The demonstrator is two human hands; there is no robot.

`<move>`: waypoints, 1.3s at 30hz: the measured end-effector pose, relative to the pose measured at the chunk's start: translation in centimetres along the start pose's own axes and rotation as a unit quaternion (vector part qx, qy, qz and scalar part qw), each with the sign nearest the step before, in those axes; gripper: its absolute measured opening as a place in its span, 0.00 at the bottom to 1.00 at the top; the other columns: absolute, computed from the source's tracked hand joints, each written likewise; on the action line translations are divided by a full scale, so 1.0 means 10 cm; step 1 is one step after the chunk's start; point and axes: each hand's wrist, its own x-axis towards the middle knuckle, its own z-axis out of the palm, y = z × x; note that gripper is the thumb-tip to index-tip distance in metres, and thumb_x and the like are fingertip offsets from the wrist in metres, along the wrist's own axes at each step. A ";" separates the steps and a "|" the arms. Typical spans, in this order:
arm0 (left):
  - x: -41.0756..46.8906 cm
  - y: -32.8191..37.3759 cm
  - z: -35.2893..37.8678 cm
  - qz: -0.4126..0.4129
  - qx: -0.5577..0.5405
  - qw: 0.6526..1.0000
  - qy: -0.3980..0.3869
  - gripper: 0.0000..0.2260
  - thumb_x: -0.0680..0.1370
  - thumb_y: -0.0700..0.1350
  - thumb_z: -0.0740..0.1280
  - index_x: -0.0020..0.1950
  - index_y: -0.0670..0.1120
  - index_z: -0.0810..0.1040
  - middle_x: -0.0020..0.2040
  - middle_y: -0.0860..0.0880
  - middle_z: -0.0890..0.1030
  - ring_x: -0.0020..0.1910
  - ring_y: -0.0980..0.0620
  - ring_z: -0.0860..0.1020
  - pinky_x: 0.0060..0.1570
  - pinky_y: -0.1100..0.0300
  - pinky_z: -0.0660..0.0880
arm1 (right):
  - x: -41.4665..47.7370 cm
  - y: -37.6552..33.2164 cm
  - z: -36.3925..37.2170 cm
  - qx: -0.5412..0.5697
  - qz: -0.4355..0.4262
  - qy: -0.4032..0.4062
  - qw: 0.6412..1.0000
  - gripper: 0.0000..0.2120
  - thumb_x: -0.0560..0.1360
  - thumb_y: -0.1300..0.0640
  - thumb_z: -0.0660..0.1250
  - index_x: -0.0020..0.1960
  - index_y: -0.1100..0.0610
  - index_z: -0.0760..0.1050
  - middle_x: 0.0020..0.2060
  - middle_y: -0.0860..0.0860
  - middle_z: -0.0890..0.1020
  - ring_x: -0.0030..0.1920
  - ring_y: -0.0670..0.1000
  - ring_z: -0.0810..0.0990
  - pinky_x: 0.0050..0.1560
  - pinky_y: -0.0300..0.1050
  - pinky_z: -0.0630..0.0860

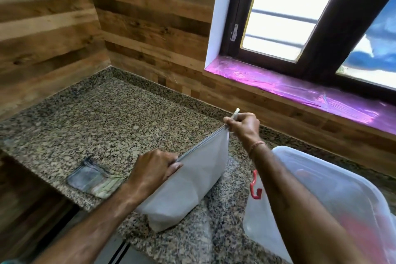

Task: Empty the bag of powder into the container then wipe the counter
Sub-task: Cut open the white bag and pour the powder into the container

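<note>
Two hands work the top seam of the bag of powder (pixel 188 180), which stands on the granite counter (pixel 111 118) with its base down and its closed edge running up and away. The left hand (pixel 154 169) has its fingers clamped together on the near end of that seam, thumb on the side facing the camera. The right hand (pixel 244 124) is pinched shut on the far end, where a small pale tab (pixel 235 112) sticks up above its fingertips; whether that is a zip slider or a torn strip I cannot tell.

The step in hand looks like opening the bag. To do it well, the left fingers should keep the near corner anchored and low while the right fingers pull along the line of the seam, not upward, so the bag does not lift and puff powder out. Keep the body upright until the mouth is fully open.

Just right of the right wrist sits the translucent container (pixel 321 188), with a red latch (pixel 256 186) on its near side; its lid appears to be on, so it probably needs removing before pouring. Left of the left fingers lies a folded cloth (pixel 94 178), flat on the counter, ready for wiping.
</note>
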 end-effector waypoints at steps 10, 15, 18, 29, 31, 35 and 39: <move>-0.14 -0.01 -0.04 -0.014 0.069 0.996 -0.056 0.16 0.79 0.62 0.67 0.63 0.56 0.76 0.40 0.55 0.79 0.40 0.56 0.77 0.51 0.59 0.78 | 0.24 0.06 0.16 0.076 0.124 -0.027 0.989 0.23 0.68 0.35 0.76 0.42 0.55 0.76 0.37 0.56 0.83 0.26 0.52 0.82 0.28 0.46 0.79; -0.26 -0.02 0.00 -0.018 0.115 0.991 -0.067 0.23 0.78 0.63 0.69 0.69 0.55 0.72 0.44 0.54 0.79 0.40 0.55 0.72 0.49 0.59 0.77 | -0.06 -0.03 0.37 -0.005 0.142 -0.092 0.986 0.43 0.63 0.34 0.79 0.64 0.59 0.65 0.53 0.56 0.81 0.32 0.52 0.86 0.28 0.43 0.81; -0.34 -0.04 0.00 -0.023 0.115 0.992 -0.052 0.24 0.78 0.64 0.69 0.70 0.55 0.72 0.46 0.53 0.83 0.39 0.55 0.72 0.45 0.61 0.75 | -0.09 -0.05 0.40 0.010 0.154 -0.073 0.985 0.18 0.68 0.54 0.78 0.51 0.65 0.80 0.44 0.61 0.87 0.30 0.53 0.85 0.29 0.44 0.82; -0.74 -0.30 0.17 0.039 0.053 0.998 0.017 0.30 0.61 0.42 0.86 0.59 0.44 0.79 0.31 0.51 0.82 0.21 0.60 0.74 0.20 0.72 0.68 | 0.03 0.13 0.22 0.199 0.247 -0.056 0.947 0.11 0.80 0.67 0.69 0.41 0.59 0.72 0.39 0.57 0.77 0.37 0.52 0.77 0.36 0.51 0.83; -0.84 -0.33 0.25 0.067 0.067 0.994 0.054 0.34 0.56 0.36 0.87 0.60 0.40 0.79 0.32 0.49 0.82 0.23 0.54 0.78 0.21 0.66 0.74 | -0.05 0.29 0.20 0.315 0.289 -0.067 0.902 0.09 0.80 0.68 0.67 0.43 0.60 0.73 0.40 0.56 0.77 0.40 0.52 0.77 0.43 0.53 0.84; -0.91 -0.36 0.31 0.049 -0.001 0.996 0.080 0.23 0.62 0.37 0.85 0.50 0.45 0.78 0.34 0.53 0.79 0.25 0.56 0.75 0.23 0.75 0.69 | -0.19 0.32 0.24 0.420 0.332 -0.049 0.844 0.09 0.82 0.67 0.64 0.43 0.61 0.72 0.42 0.55 0.77 0.44 0.53 0.78 0.42 0.53 0.85; -0.95 -0.47 0.36 0.003 -0.149 0.985 0.083 0.20 0.69 0.38 0.82 0.42 0.53 0.71 0.33 0.63 0.67 0.28 0.67 0.67 0.25 0.76 0.66 | -0.21 0.21 0.21 0.483 0.362 -0.023 0.797 0.10 0.82 0.66 0.65 0.43 0.62 0.71 0.42 0.54 0.77 0.54 0.52 0.77 0.70 0.55 0.74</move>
